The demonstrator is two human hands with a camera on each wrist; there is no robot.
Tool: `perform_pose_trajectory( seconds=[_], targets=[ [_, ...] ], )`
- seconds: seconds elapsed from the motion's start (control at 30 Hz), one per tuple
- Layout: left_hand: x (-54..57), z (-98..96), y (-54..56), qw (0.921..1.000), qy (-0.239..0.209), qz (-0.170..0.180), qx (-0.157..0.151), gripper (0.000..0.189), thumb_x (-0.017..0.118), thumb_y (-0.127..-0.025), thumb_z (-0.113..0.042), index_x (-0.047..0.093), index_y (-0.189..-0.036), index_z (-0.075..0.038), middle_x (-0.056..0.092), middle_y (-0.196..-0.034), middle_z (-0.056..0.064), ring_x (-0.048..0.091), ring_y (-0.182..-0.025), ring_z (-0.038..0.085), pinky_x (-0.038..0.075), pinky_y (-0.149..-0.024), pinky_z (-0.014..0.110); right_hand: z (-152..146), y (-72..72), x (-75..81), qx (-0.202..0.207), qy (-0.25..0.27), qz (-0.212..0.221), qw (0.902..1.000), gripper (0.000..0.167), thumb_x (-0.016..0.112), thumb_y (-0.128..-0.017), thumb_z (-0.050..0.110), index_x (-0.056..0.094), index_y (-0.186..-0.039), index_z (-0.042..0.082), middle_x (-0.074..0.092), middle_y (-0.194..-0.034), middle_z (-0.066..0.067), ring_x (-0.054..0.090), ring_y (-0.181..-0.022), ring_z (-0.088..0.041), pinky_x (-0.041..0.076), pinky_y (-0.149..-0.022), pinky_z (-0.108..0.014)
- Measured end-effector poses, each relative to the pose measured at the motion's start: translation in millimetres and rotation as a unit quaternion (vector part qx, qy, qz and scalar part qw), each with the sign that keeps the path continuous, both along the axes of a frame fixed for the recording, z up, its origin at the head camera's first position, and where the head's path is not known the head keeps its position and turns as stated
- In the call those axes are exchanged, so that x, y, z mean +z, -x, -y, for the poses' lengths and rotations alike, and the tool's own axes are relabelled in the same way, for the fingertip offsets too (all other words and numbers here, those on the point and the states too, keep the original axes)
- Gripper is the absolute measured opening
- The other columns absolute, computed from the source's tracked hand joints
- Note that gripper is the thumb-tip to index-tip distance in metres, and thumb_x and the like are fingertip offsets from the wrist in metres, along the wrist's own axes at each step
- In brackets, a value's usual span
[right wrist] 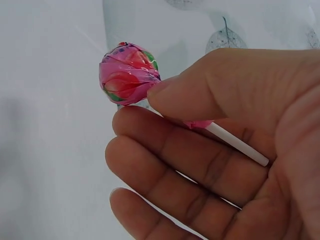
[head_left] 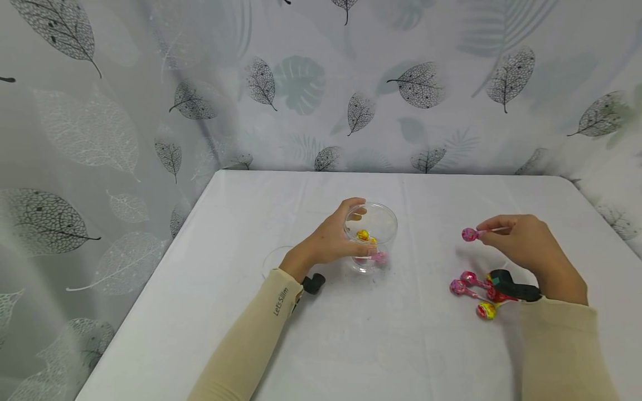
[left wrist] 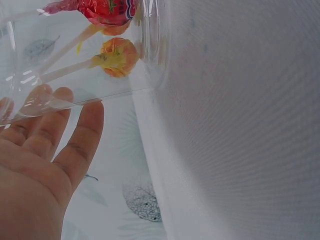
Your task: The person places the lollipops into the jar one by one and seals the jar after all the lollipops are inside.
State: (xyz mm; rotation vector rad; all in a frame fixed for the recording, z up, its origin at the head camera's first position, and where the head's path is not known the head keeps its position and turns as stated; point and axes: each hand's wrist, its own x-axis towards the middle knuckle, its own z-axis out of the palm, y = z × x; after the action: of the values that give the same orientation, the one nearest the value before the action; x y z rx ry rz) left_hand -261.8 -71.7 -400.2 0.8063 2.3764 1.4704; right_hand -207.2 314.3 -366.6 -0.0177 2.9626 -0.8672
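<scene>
My left hand (head_left: 328,239) curls round a clear plastic jar (head_left: 383,223) near the middle of the table, thumb in front and fingers behind. Lollipops with yellow wrappers (head_left: 363,235) and a pink one (head_left: 379,257) show through its wall. In the left wrist view, a red-wrapped lollipop (left wrist: 107,11) and an orange-yellow one (left wrist: 120,57) lie against the inside, with their white sticks slanting away. Over to the right, my right hand (head_left: 519,239) pinches a pink lollipop (right wrist: 127,75) between thumb and index finger, its white stick running across the palm.
Below my right hand lies a small pile of lollipops, with pink ones (head_left: 457,287) and a yellow-red one (head_left: 485,310). A clear round lid (head_left: 271,252) lies left of the jar, partly behind my left wrist. Leaf-patterned curtains (head_left: 301,111) surround the white table (head_left: 351,345).
</scene>
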Motion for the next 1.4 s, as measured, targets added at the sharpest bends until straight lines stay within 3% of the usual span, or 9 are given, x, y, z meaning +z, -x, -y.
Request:
perform_pose_trajectory(
  seconds=[0.23, 0.43, 0.93, 1.17, 1.4],
  targets=[
    [0.9, -0.2, -0.5, 1.0000, -0.003, 0.002, 0.000, 0.100, 0.090, -0.082, -0.034, 0.028, -0.160, -0.028, 0.047, -0.154, -0.007, 0.044, -0.144, 0.013, 0.044, -0.111, 0.056, 6, 0.4, 2.0, 0.000, 0.012, -0.036, 0.9993, 0.033, 0.067, -0.102, 0.032, 0.076, -0.116, 0.004, 0.075, -0.111, -0.026, 0.065, -0.108, -0.051, 0.051, -0.072, -0.044],
    [0.3, 0.2, -0.3, 1.0000, -0.002, -0.001, -0.001, 0.099, 0.090, -0.082, -0.033, 0.027, -0.160, -0.028, 0.047, -0.154, -0.007, 0.044, -0.143, 0.013, 0.045, -0.110, 0.054, 11, -0.8, 6.1, -0.003, 0.017, -0.041, 0.9990, 0.032, 0.066, -0.102, 0.033, 0.077, -0.116, 0.006, 0.075, -0.110, -0.025, 0.066, -0.108, -0.049, 0.048, -0.071, -0.037],
    [0.9, -0.1, 0.3, 1.0000, 0.008, -0.002, -0.002, 0.101, 0.089, -0.083, -0.036, 0.025, -0.161, -0.025, 0.046, -0.155, -0.006, 0.044, -0.144, 0.013, 0.046, -0.109, 0.054, 19, -2.8, 12.5, 0.005, 0.017, -0.059, 0.9981, 0.029, 0.066, -0.102, 0.029, 0.077, -0.115, 0.006, 0.076, -0.109, -0.025, 0.068, -0.105, -0.048, 0.047, -0.069, -0.034],
    [1.7, -0.1, -1.0, 0.9999, 0.011, -0.002, 0.004, 0.101, 0.089, -0.082, -0.037, 0.027, -0.160, -0.026, 0.047, -0.154, -0.009, 0.044, -0.144, 0.012, 0.045, -0.109, 0.051, 23, -3.1, 14.1, 0.013, 0.020, -0.076, 0.9968, 0.027, 0.067, -0.102, 0.026, 0.077, -0.113, 0.005, 0.078, -0.100, -0.019, 0.070, -0.101, -0.046, 0.048, -0.067, -0.032],
    [1.5, 0.1, -0.8, 1.0000, 0.003, 0.003, -0.001, 0.103, 0.090, -0.082, -0.036, 0.026, -0.161, -0.024, 0.046, -0.155, -0.008, 0.043, -0.144, 0.013, 0.045, -0.110, 0.055, 27, -4.7, 16.4, 0.016, 0.023, -0.079, 0.9965, 0.026, 0.067, -0.102, 0.028, 0.078, -0.113, 0.006, 0.077, -0.105, -0.022, 0.070, -0.102, -0.046, 0.048, -0.068, -0.033]
  ],
)
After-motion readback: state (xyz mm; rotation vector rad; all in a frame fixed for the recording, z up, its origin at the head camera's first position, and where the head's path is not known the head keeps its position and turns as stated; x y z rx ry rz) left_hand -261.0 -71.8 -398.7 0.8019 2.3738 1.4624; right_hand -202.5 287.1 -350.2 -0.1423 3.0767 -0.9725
